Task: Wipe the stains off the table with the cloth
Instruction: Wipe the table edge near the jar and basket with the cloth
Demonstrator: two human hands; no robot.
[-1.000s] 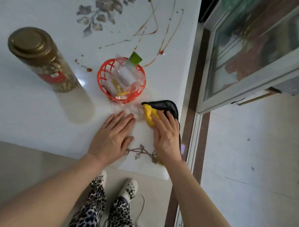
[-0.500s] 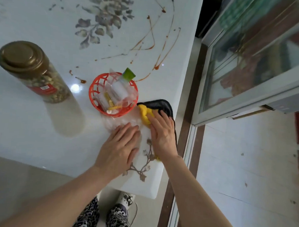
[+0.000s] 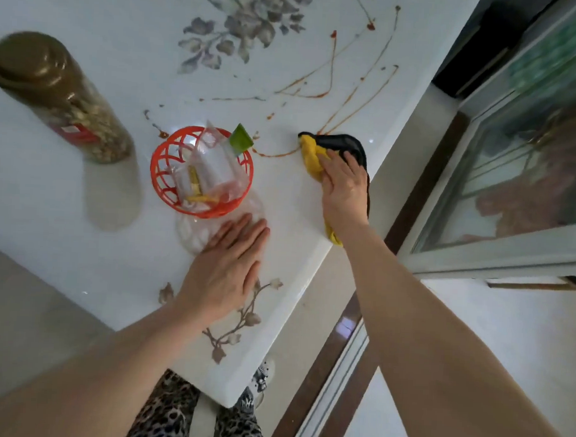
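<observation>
A yellow and black cloth (image 3: 339, 144) lies on the white table (image 3: 80, 252) near its right edge, and my right hand (image 3: 344, 187) presses down on it with the fingers over its yellow part. Thin reddish-brown sauce stains (image 3: 332, 68) run in streaks from the cloth toward the far right corner, and one streak (image 3: 276, 154) curves from the cloth toward the basket. My left hand (image 3: 226, 268) rests flat on the table, fingers together, just in front of the basket and holding nothing.
An orange plastic basket (image 3: 201, 171) with clear packets and a green-capped bottle stands mid-table. A tall jar with a brown lid (image 3: 59, 96) stands at the left. More small stains (image 3: 157, 128) lie behind the basket. The table's right edge borders a glass sliding door (image 3: 513, 162).
My right hand has slid the cloth away from me along the right edge, up to the ends of the stain streaks. My left hand stays flat near the basket.
</observation>
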